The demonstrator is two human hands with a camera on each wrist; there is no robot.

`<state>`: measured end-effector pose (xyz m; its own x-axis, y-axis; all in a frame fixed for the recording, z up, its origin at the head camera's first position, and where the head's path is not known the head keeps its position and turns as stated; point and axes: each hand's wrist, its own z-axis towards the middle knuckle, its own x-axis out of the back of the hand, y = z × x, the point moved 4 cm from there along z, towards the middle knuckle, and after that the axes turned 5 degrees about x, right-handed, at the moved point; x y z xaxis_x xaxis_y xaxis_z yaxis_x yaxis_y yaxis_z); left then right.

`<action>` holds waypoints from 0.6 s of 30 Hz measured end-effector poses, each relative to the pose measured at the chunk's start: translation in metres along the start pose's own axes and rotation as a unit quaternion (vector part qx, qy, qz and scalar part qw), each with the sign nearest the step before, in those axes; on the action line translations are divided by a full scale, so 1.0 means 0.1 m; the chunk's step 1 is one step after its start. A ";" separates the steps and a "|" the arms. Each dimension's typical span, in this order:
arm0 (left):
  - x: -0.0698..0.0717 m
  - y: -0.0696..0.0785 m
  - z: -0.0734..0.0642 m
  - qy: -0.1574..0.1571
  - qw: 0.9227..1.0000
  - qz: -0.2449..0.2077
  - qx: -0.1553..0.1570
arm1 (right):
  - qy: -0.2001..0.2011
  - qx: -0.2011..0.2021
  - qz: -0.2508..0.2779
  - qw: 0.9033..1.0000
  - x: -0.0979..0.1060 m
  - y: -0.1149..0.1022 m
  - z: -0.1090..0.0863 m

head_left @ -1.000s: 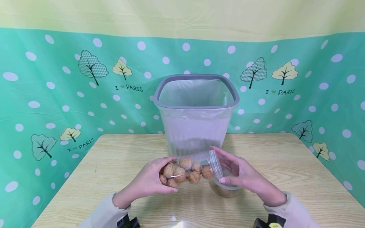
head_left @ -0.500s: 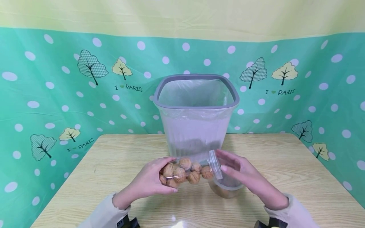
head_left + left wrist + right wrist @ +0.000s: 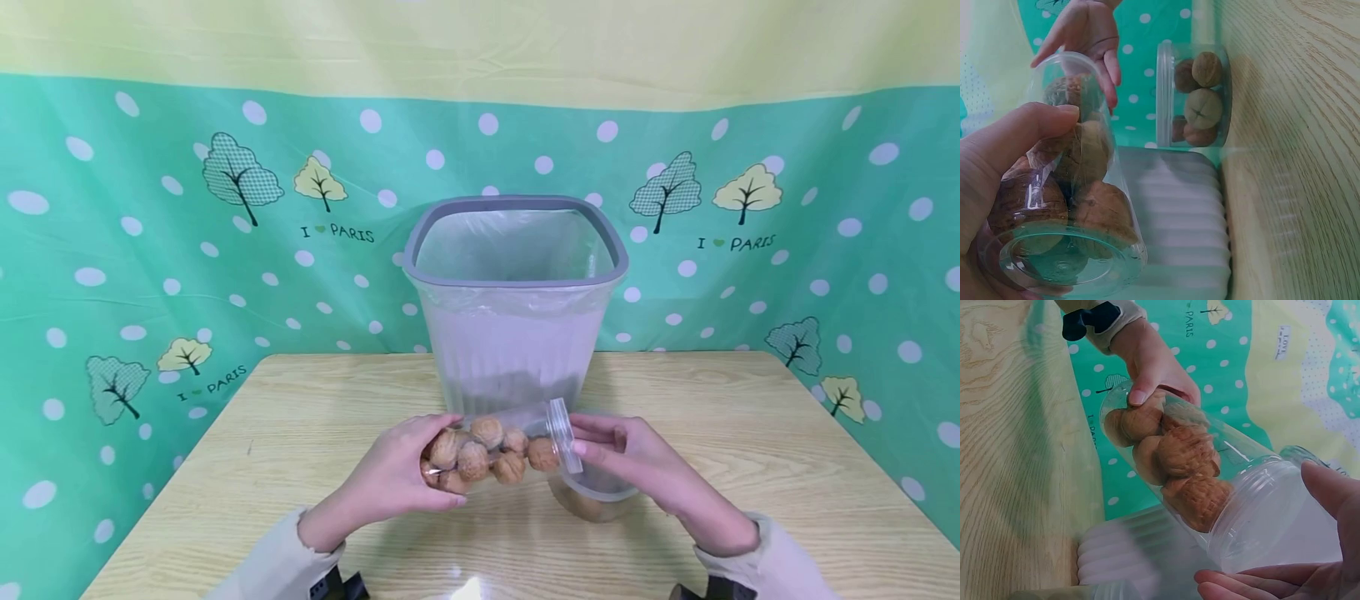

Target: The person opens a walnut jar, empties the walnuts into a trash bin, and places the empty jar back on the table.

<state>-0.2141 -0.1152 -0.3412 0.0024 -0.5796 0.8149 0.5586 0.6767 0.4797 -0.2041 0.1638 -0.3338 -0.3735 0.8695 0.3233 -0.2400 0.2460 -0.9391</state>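
Observation:
My left hand (image 3: 401,467) grips a clear plastic jar (image 3: 1147,469) of walnuts (image 3: 472,461), held tilted nearly on its side above the table. Its clear screw lid (image 3: 564,436) points to the right and sits on the mouth. Around that lid is my right hand (image 3: 637,458), palm toward it, fingers fairly straight and parted. The thumb is close to the lid's rim; whether it touches I cannot tell. Below and partly behind the right hand stands a second, wider clear jar (image 3: 1194,94) with a lid and several walnuts inside.
A pale bin (image 3: 517,358) with a grey rim and a clear liner stands upright behind the jars on the wood-grain table (image 3: 315,417). A green dotted curtain (image 3: 337,292) hangs around the back and sides.
The right hand has eased its hold around the lid, its thumb moving up and its fingertips lowering. The left hand and its jar stay nearly still.

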 end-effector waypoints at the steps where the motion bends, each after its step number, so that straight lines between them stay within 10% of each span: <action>1: 0.00 0.00 0.00 0.000 1.000 0.001 -0.001 | -0.003 0.000 0.004 1.000 0.00 0.00 0.00; 18: -0.01 -0.02 0.00 -0.007 1.000 -0.014 0.003 | -0.038 0.054 0.056 0.996 0.01 0.06 0.00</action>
<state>-0.2149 -0.1160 -0.3426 -0.0251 -0.5922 0.8054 0.5525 0.6632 0.5049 -0.2063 0.1661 -0.3391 -0.4685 0.8536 0.2279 -0.2859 0.0976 -0.9533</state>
